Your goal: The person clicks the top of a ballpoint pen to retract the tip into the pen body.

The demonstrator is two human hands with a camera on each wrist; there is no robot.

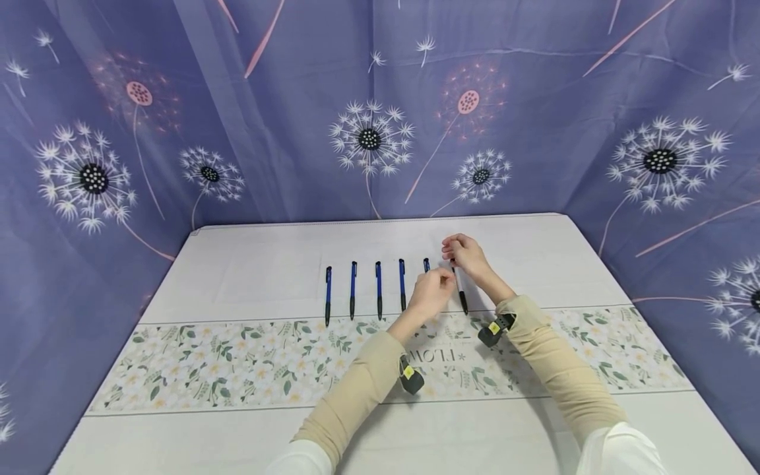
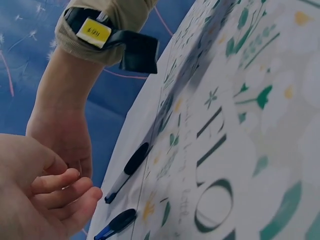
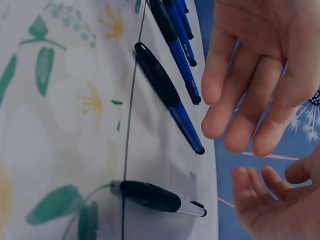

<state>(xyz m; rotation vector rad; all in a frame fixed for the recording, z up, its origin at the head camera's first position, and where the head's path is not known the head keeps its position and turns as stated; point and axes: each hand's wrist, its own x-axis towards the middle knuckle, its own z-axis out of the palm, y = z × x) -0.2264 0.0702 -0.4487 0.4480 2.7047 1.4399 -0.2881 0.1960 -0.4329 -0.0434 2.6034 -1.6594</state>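
Observation:
Several blue pens [image 1: 379,290] with black grips lie side by side in a row. At the row's right end is a pen with a pale barrel and black grip [image 1: 462,300], its clip end just below the right hand. My left hand [image 1: 432,291] is over the rightmost blue pen [image 3: 172,100] and hides part of it in the head view. My right hand [image 1: 468,256] is over the far end of the pale pen [image 3: 162,197]. The fingers of both hands are loosely bent with nothing between them, and in the right wrist view the fingertips face each other closely.
A white cloth [image 1: 249,270] covers the table, with a printed flower band [image 1: 237,363] running across it below the pens. Blue dandelion-patterned curtains [image 1: 297,132] stand at the back and sides. Each wrist wears a black camera strap [image 1: 497,330] over a beige sleeve.

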